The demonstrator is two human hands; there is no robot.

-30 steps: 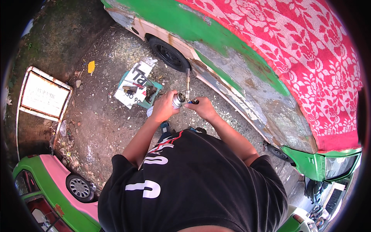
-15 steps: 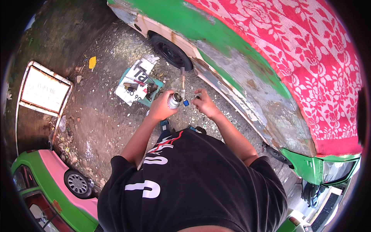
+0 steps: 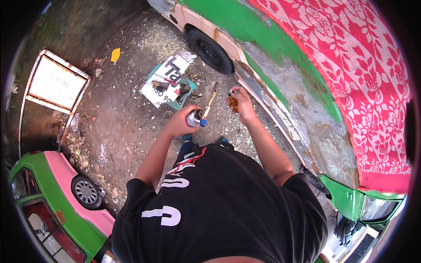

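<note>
My left hand (image 3: 177, 122) is closed around the canister of a gas torch (image 3: 192, 119). A blue knob (image 3: 202, 123) sits at the torch's head, and its metal burner tube (image 3: 211, 100) slants away toward the upper right. No flame can be made out at the tube's tip. A little to the right, my right hand (image 3: 244, 106) grips a small amber lighter (image 3: 234, 103), held upright beside the tube and apart from it. Fingers partly cover the lighter.
Beyond my hands stands a teal stool (image 3: 189, 87) with a printed white sheet (image 3: 153, 97) and small tools on it. A patched green van (image 3: 298, 57), partly under a red floral cloth (image 3: 346, 83), borders the right. A rusty framed board (image 3: 57, 90) and green-pink car (image 3: 52, 175) are left.
The torch has turned, so its tube now leans to the right instead of pointing straight away. My right hand has moved slightly outward, and the amber lighter shows clearly in it.
</note>
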